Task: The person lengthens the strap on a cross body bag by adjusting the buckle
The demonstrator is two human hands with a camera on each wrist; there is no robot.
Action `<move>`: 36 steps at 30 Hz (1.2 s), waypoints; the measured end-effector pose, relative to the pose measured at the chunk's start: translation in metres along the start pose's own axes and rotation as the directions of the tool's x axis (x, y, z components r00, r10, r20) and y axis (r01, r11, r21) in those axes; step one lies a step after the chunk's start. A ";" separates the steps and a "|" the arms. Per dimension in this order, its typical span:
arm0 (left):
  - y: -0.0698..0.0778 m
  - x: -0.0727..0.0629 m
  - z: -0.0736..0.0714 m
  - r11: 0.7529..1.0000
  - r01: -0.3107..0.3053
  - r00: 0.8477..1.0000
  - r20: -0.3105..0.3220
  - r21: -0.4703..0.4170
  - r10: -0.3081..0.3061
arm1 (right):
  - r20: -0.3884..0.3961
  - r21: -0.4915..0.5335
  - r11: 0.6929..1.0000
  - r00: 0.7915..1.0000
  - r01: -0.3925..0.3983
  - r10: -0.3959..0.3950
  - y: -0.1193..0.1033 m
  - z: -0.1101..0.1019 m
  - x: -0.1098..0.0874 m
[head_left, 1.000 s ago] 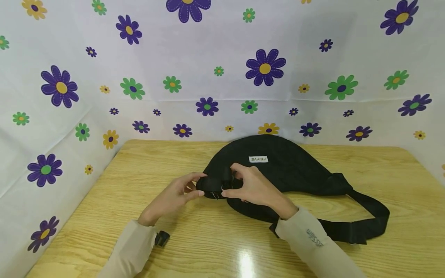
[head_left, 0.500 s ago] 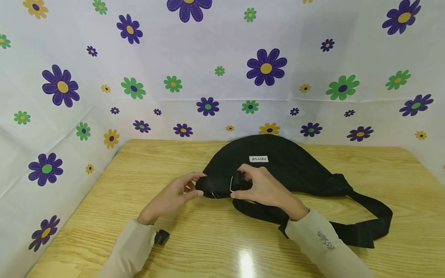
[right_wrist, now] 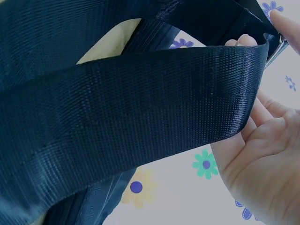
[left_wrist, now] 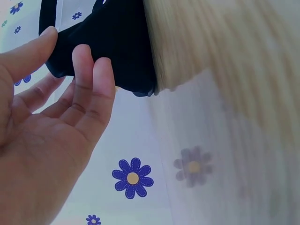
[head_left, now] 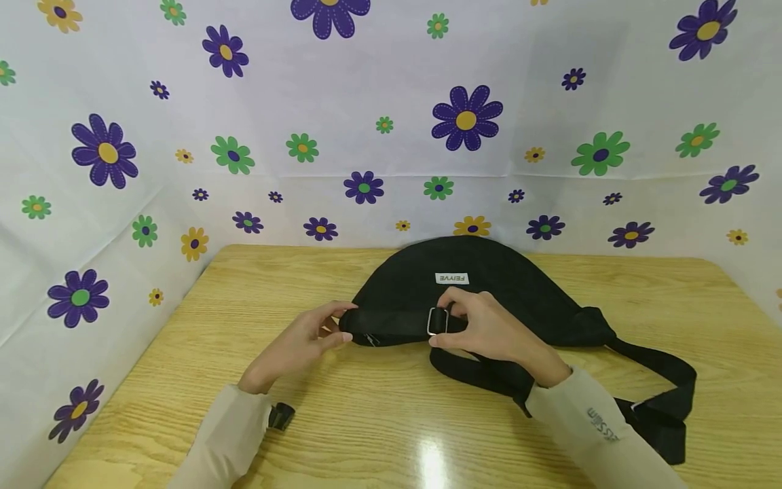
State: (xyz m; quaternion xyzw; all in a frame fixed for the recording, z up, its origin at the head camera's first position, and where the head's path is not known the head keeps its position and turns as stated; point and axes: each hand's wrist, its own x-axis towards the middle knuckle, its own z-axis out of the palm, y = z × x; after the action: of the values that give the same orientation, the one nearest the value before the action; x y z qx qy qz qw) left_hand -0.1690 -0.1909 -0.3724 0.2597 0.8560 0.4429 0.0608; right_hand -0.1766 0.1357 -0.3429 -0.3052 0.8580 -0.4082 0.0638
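Observation:
A black sling bag [head_left: 513, 288] with a white label lies at the back of the table in the head view. My left hand [head_left: 296, 346] pinches its left end, where the strap begins; the left wrist view shows thumb and fingers around the dark fabric [left_wrist: 122, 47]. With thumb and fingertips, my right hand [head_left: 491, 333] grips the metal slide buckle [head_left: 432, 320] on the strap. That strap runs flat between both hands along the bag's lower edge. In the right wrist view a loop of black webbing [right_wrist: 164, 103] passes in front of the right palm.
The loose strap [head_left: 666, 367] curves over the table's right side, partly under the right sleeve. A small black piece [head_left: 282, 415] shows beside the left sleeve. Flower-printed cloth [head_left: 385, 81] rises behind the wooden table [head_left: 366, 435].
My right hand has slid the metal buckle to the right along the strap, away from the left hand. The strap loop at the right has shifted outward. The left hand stays nearly still.

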 end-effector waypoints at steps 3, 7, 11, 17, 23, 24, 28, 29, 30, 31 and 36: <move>-0.001 0.000 0.000 1.000 -0.001 1.000 0.003 0.003 0.001 | 0.021 0.017 1.000 1.000 0.000 0.000 0.002 -0.002 -0.003; -0.002 0.001 0.000 1.000 -0.024 1.000 0.012 0.019 0.024 | 0.036 0.015 1.000 0.999 -0.019 0.019 0.004 -0.003 -0.006; 0.000 0.002 0.000 0.999 -0.036 0.999 0.020 0.040 0.035 | 0.035 -0.013 0.999 0.999 -0.038 0.038 0.006 -0.002 -0.009; 0.000 0.003 0.000 0.997 -0.038 0.999 0.022 0.066 0.037 | 0.028 -0.025 0.999 0.999 -0.026 0.027 0.010 -0.001 -0.010; 0.005 0.000 -0.003 0.996 -0.005 0.999 0.036 0.092 0.002 | 0.036 0.020 0.998 0.998 -0.052 0.051 0.011 0.001 -0.010; 0.007 -0.001 -0.004 0.995 -0.010 0.999 0.037 0.097 0.007 | 0.037 0.024 0.998 0.998 -0.057 0.056 0.011 0.001 -0.010; 0.015 0.003 -0.007 0.994 -0.045 0.999 0.016 0.102 0.044 | 0.040 0.027 0.998 0.997 -0.065 0.064 0.012 0.002 -0.009; 0.017 0.005 -0.007 0.994 -0.050 0.999 0.009 0.101 0.050 | 0.040 0.028 0.998 0.997 -0.064 0.062 0.012 0.002 -0.009; 0.020 0.007 -0.007 0.994 -0.057 0.998 0.004 0.095 0.057 | 0.041 0.031 0.998 0.997 -0.063 0.061 0.012 0.002 -0.009; 0.022 0.009 -0.006 0.994 -0.063 0.998 0.001 0.088 0.063 | 0.041 0.029 0.998 0.997 -0.059 0.058 0.012 0.002 -0.009; 0.030 0.021 -0.001 0.996 -0.083 0.997 0.015 0.026 0.082 | 0.042 0.034 0.999 0.998 -0.038 0.037 0.012 0.003 -0.007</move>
State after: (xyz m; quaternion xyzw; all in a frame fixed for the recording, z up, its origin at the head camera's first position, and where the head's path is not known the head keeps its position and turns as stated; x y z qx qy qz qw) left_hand -0.1760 -0.1671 -0.3449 0.2986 0.8499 0.4319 0.0449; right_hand -0.1751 0.1438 -0.3543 -0.2962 0.8548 -0.4155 0.0944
